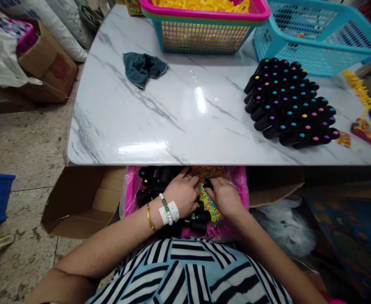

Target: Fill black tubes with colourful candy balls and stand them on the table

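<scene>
In my lap, below the table edge, a pink basket (243, 185) lined with clear plastic holds small multicoloured beads (215, 213) and several black tubes (199, 227) with coloured dots on their ends. My left hand (183, 193) reaches in over the tubes with its fingers curled; what it grips, if anything, is hidden. Opposite it, my right hand (226, 195) is closed at the beads, with the dark end of a black tube (208, 184) between thumb and fingers. Bracelets circle my left wrist.
On the marbled table (185, 139) stands a tight cluster of black tubes (290, 103) with coloured dots. Behind are a pink-rimmed basket (204, 36) of yellow pieces and a blue basket (315, 50). A dark cloth (143, 67) lies left. Open cardboard boxes (80, 207) sit below.
</scene>
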`<action>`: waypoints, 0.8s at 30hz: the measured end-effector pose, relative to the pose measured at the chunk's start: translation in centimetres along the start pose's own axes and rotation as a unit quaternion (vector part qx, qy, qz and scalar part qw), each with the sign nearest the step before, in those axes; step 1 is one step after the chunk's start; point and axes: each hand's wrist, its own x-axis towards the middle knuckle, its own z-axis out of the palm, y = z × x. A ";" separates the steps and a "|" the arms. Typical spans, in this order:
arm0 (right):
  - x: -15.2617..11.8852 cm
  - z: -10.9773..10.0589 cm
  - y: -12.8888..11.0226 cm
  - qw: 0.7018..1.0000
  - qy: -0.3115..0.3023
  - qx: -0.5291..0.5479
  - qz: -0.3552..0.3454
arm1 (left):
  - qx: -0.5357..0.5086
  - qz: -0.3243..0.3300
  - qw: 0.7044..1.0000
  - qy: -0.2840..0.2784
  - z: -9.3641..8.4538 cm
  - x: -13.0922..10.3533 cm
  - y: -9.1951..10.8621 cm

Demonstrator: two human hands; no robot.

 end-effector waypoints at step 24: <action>-0.9 -7.3 -0.2 0.922 0.307 0.237 0.004 | -0.011 -0.078 0.995 0.067 2.0 -1.3 1.1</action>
